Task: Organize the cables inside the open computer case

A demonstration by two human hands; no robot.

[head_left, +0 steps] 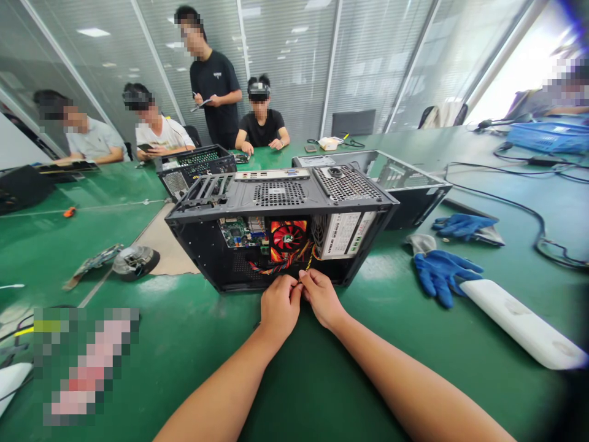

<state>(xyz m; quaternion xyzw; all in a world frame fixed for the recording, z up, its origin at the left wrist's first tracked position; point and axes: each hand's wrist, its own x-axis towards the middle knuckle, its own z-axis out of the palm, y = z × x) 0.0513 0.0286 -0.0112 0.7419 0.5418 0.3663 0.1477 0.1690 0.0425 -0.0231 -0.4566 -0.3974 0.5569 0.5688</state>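
Observation:
In front of me a black computer case (pixel 197 245) lies on the table with its open side facing me. Inside are a motherboard (pixel 239 232), a red-bladed cooling fan (pixel 288 238) and a power supply (pixel 348 236). Twisted multicolored wires (pixel 271 269) hang below the fan. A yellow-and-black cable (pixel 310 261) runs down from the power supply to my fingertips. My left hand (pixel 280 305) and my right hand (pixel 322 299) meet at the case's lower edge, fingers closed in a pinch on this cable. Its end is mostly hidden by my fingers.
Behind stand another open case (pixel 414 199) and a smaller black case (pixel 196 164). Blue gloves (pixel 442 273) and a white elongated object (pixel 519 322) lie right. A heatsink-like round part (pixel 135 263) sits left on cardboard (pixel 172 248). Several people sit or stand across the table.

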